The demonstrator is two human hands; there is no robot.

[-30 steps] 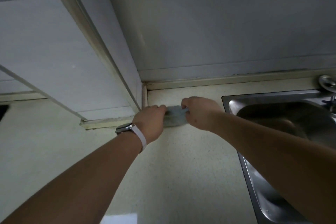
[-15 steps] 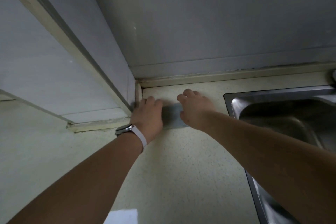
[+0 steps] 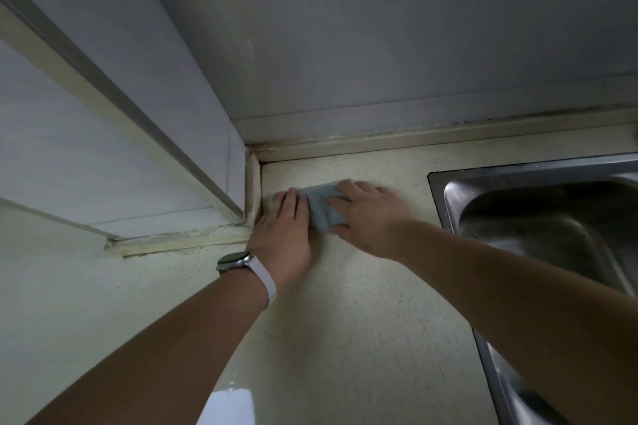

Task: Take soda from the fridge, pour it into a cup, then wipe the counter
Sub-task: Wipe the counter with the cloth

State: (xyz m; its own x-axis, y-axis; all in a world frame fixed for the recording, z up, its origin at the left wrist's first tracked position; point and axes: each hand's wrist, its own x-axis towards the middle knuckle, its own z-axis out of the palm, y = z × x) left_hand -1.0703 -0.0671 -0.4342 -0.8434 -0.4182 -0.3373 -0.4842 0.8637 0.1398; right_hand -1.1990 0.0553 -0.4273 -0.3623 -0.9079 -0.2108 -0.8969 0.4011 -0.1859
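Pressing down with both hands, we hold a grey-blue cloth (image 3: 322, 209) flat on the pale speckled counter (image 3: 362, 321), in the corner where the wall's trim (image 3: 253, 188) meets the backsplash. Our left hand (image 3: 284, 233), fingers straight and close together, covers the cloth's nine o'clock edge; a watch (image 3: 238, 260) with a pale strap sits on that wrist. Our right hand (image 3: 367, 214), fingers straight and slightly spread, lies flat over the cloth's three o'clock side. The steel sink (image 3: 445, 183) opens at three o'clock of the hands, apart from them. At six o'clock a bright patch (image 3: 229, 405) shines, possibly a reflection.
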